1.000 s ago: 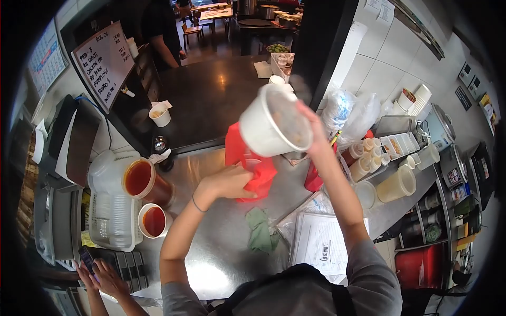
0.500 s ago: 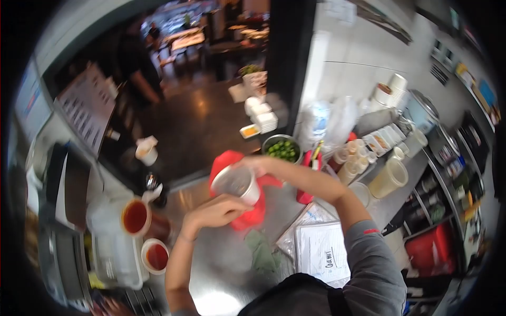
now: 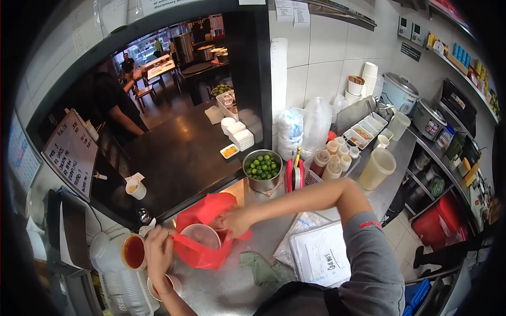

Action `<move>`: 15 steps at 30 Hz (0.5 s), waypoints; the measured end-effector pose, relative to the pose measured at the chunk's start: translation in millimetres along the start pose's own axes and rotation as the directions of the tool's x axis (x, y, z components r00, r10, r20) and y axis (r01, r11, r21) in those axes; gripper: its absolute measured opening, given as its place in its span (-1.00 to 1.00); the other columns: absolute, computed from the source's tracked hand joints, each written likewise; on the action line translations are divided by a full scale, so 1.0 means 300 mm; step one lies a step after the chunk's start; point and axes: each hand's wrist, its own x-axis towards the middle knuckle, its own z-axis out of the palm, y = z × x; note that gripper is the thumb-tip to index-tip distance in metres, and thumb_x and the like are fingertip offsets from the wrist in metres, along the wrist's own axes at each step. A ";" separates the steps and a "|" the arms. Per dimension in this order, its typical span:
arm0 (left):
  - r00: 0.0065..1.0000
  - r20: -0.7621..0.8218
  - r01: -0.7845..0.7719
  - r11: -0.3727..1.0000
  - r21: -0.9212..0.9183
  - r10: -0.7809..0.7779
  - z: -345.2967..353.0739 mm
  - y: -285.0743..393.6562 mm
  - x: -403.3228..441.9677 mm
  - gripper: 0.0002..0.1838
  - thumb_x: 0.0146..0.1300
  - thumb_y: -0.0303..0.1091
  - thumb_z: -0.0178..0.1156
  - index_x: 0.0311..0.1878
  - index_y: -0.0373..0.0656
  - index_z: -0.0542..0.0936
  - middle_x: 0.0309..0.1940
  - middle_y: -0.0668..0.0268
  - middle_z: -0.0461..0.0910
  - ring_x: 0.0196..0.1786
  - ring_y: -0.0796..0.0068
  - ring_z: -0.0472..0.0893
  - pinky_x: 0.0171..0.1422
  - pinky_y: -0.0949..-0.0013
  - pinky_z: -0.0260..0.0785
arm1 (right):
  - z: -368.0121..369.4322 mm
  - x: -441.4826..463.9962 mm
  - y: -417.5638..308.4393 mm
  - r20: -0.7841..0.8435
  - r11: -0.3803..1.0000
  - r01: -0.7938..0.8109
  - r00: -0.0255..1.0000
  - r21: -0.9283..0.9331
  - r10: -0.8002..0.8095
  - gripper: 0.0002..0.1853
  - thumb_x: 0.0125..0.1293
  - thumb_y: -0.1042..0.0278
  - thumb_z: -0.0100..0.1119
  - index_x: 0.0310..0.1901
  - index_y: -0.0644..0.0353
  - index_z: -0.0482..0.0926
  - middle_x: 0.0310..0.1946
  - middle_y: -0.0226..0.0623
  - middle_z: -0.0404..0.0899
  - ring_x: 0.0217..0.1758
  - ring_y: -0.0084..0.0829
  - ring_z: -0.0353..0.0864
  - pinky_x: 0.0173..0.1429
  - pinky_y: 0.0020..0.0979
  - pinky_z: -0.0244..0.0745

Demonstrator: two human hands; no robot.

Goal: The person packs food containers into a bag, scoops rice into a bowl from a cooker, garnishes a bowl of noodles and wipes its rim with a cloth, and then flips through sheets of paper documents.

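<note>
Red bag: it (image 3: 204, 259) sits upright on the surface (image 3: 211, 289), left of the green cloth (image 3: 259, 267), with its mouth spread wide.
Round tub: it (image 3: 200, 236) stands inside the bag, the red sides rising around it, probably so the bag can carry it level.
Your left hand: closed in a pinch (image 3: 158, 247) on the bag's left edge, seemingly to draw that side outward from the tub.
Your right hand: fingers curled (image 3: 237, 218) at the bag's right side, close by the tub; the fingertips are hidden, so you cannot tell whether they grip bag or rim.
Sauce tub: just beside your left hand (image 3: 134, 251).
Papers: right of the cloth (image 3: 320, 253), likely set aside to leave the bag room.
</note>
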 end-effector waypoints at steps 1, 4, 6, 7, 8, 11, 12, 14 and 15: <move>0.976 0.061 0.210 0.978 -0.016 -0.209 -0.018 0.055 -0.025 -0.92 0.13 -0.58 0.00 -0.37 -0.25 0.50 -0.52 0.04 0.50 -0.49 0.13 0.51 -0.39 0.34 0.28 | -0.074 0.016 0.008 0.215 0.993 -0.088 0.974 0.082 0.069 -0.57 0.24 0.00 0.01 -0.18 0.26 0.58 -0.22 -0.05 0.58 -0.08 -0.28 0.55 -0.04 -0.33 0.45; 0.899 0.072 0.438 0.877 -0.196 -0.433 0.016 0.086 -0.091 -0.88 0.23 -0.57 -0.09 -0.31 -0.29 0.46 -0.46 0.00 0.53 -0.42 0.14 0.57 -0.36 0.31 0.32 | -0.398 0.064 0.301 -0.008 0.985 0.067 0.998 0.157 -0.067 -0.80 0.08 0.35 0.11 -0.31 0.28 0.59 -0.23 -0.15 0.55 -0.19 -0.28 0.55 -0.09 -0.42 0.48; 0.849 0.120 0.528 0.827 -0.192 -0.514 0.066 0.066 -0.127 -0.88 0.29 -0.48 -0.11 -0.21 -0.27 0.42 -0.40 0.01 0.57 -0.35 0.20 0.61 -0.33 0.34 0.36 | -0.794 -0.061 0.276 -0.720 0.922 -0.332 0.688 -0.200 0.091 -0.76 0.06 0.54 0.04 -0.19 0.21 0.57 -0.23 -0.12 0.54 -0.17 -0.18 0.53 0.01 -0.33 0.44; 0.838 0.090 0.441 0.571 -0.692 -0.539 0.112 0.049 -0.150 -0.86 0.31 -0.41 -0.10 -0.17 -0.24 0.40 -0.34 0.02 0.59 -0.31 0.23 0.62 -0.32 0.36 0.37 | -0.879 -0.031 0.555 -0.926 0.840 -0.441 0.334 -0.316 -0.173 -0.74 0.07 0.50 0.01 -0.18 0.18 0.58 -0.20 -0.11 0.53 -0.17 -0.13 0.53 0.01 -0.27 0.43; 0.808 0.060 0.182 0.152 -0.972 -0.586 0.137 0.039 -0.182 -0.84 0.33 -0.34 -0.09 -0.13 -0.20 0.38 -0.28 0.03 0.60 -0.27 0.26 0.62 -0.32 0.39 0.38 | -0.994 -0.070 0.665 -0.990 0.912 -0.384 0.052 -0.144 -0.134 -0.72 0.09 0.46 -0.02 -0.15 0.13 0.59 -0.16 -0.10 0.53 -0.14 -0.10 0.51 0.00 -0.24 0.42; 0.879 0.179 0.229 0.062 -0.971 -0.442 0.066 0.114 -0.200 -0.53 0.31 -0.05 0.01 0.11 -0.13 0.18 -0.01 -0.13 0.49 -0.48 0.45 0.55 -0.56 0.59 0.29 | -1.182 -0.248 1.131 -0.995 0.798 -0.596 -0.033 0.091 0.089 -0.61 0.10 0.55 -0.14 -0.09 0.12 0.62 0.21 0.16 0.25 -0.01 0.01 0.48 0.03 -0.18 0.39; 0.894 0.196 0.283 0.170 -0.944 -0.402 0.030 0.134 -0.204 -0.32 0.25 0.07 0.07 0.25 -0.12 0.07 -0.01 -0.13 0.49 -0.60 0.49 0.46 -0.55 0.59 0.29 | -1.217 -0.295 1.192 -0.977 0.844 -0.527 0.116 0.094 0.181 -0.54 0.08 0.62 -0.23 -0.03 0.19 0.58 0.31 0.29 -0.01 0.35 0.00 0.17 0.35 -0.34 0.15; 0.864 0.235 0.360 0.221 -0.906 -0.444 -0.007 0.145 -0.212 -0.12 0.16 0.18 0.11 0.35 -0.13 -0.05 0.01 -0.09 0.49 -0.51 0.49 0.54 -0.59 0.62 0.24 | -1.237 -0.320 1.090 -0.882 0.862 -0.408 0.225 0.300 0.413 -0.47 0.10 0.49 -0.18 0.14 -0.04 0.50 0.35 -0.12 0.14 0.12 -0.28 0.44 -0.15 -0.40 0.47; 0.854 0.222 0.359 0.224 -0.906 -0.471 -0.017 0.143 -0.216 -0.12 0.16 0.18 0.11 0.35 -0.13 -0.05 0.01 -0.09 0.49 -0.51 0.49 0.54 -0.59 0.62 0.24 | -1.239 -0.320 1.070 -0.853 0.861 -0.346 0.238 0.372 0.464 -0.43 0.09 0.51 -0.22 0.18 -0.04 0.45 0.38 -0.15 0.08 0.19 -0.32 0.37 -0.19 -0.45 0.45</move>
